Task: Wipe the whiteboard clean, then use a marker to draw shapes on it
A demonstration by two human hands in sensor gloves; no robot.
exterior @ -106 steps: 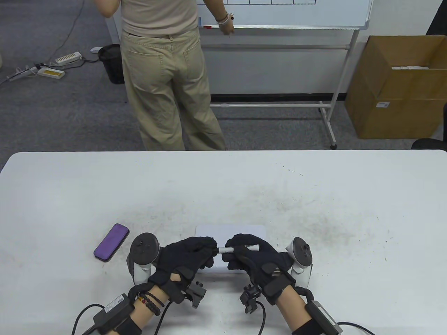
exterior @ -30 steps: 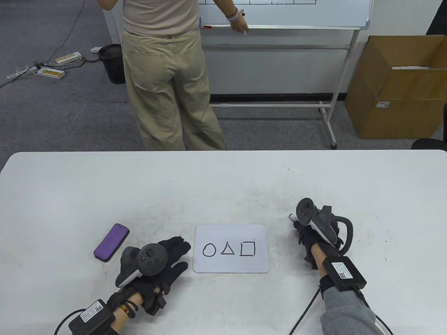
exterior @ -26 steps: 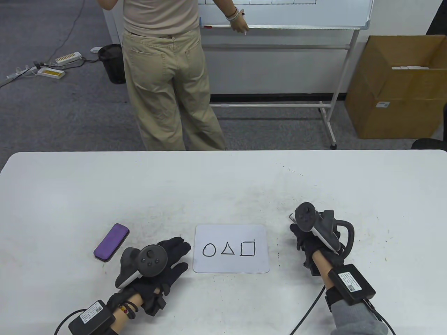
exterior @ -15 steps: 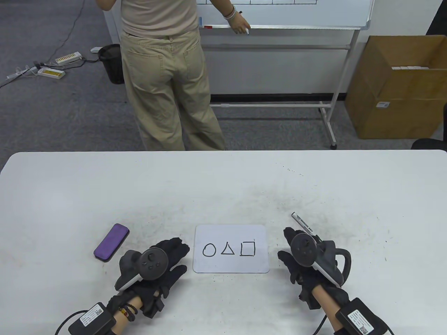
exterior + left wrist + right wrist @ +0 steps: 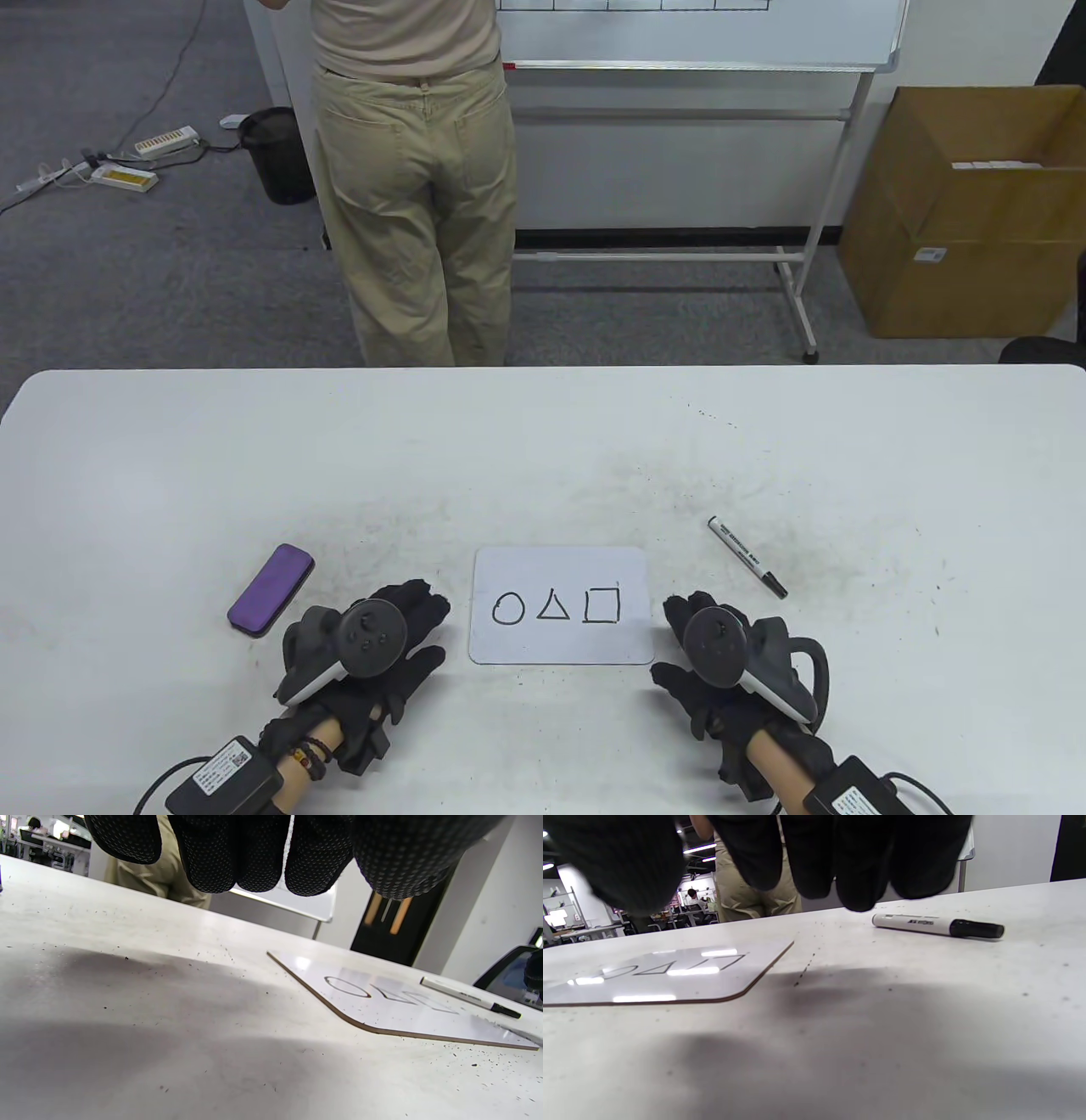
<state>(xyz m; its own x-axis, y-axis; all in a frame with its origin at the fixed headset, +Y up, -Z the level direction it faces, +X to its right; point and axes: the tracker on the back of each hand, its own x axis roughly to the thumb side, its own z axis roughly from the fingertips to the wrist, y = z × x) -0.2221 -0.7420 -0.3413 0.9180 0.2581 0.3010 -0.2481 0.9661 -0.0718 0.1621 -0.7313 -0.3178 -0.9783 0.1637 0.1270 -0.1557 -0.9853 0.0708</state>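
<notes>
A small whiteboard (image 5: 562,564) lies flat near the table's front edge, with a circle, a triangle and a square drawn on it in black. It shows too in the left wrist view (image 5: 407,1018) and the right wrist view (image 5: 670,980). The capped white marker (image 5: 747,557) (image 5: 935,926) (image 5: 468,998) lies loose on the table, right of the board. A purple eraser (image 5: 271,589) lies left of the board. My left hand (image 5: 416,624) rests flat just left of the board, holding nothing. My right hand (image 5: 683,637) rests flat just right of it, fingers straight and empty.
Beyond the white table (image 5: 543,441), a person in beige trousers (image 5: 420,187) stands at a large wheeled whiteboard (image 5: 696,51). A cardboard box (image 5: 967,212) sits on the floor at the right, a black bin (image 5: 271,153) at the left.
My right hand let go of the marker on the table and drew back toward the front edge, beside the board. My left hand slid back slightly. The person behind stepped right.
</notes>
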